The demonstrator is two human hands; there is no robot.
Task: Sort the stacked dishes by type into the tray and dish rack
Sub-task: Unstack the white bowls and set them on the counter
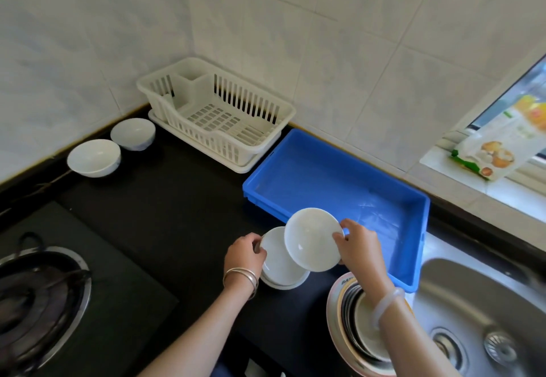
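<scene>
1. My right hand [359, 242] pinches a small round white ceramic plate [313, 239] by its right rim, thumb on the face and fingers behind.
2. The plate is lifted and tilted, with its hollow face turned toward me and to the left. Its far edge overlaps the near-left wall of the blue rectangular plastic tray [325, 175].
3. My left hand [245, 254] curls round the left rim of a low stack of matching white plates [280, 273] on the black countertop [165, 199], just beneath the lifted plate.
4. The tray's long axis runs far-left to near-right, and its near-right end sits beside the stainless steel sink [487, 302].
5. The white slatted plastic dish rack [245, 95] stands just beyond the tray's far-left end, against the tiled wall.
6. Two white ceramic bowls [94, 158] sit upright left of the rack, well apart from both hands.
7. A broad stretch of countertop separates the plate stack from the rack.
8. A leaning stack of larger dishes [342, 317], pink-rimmed on the outside, lies under my right wrist at the near edge.
</scene>
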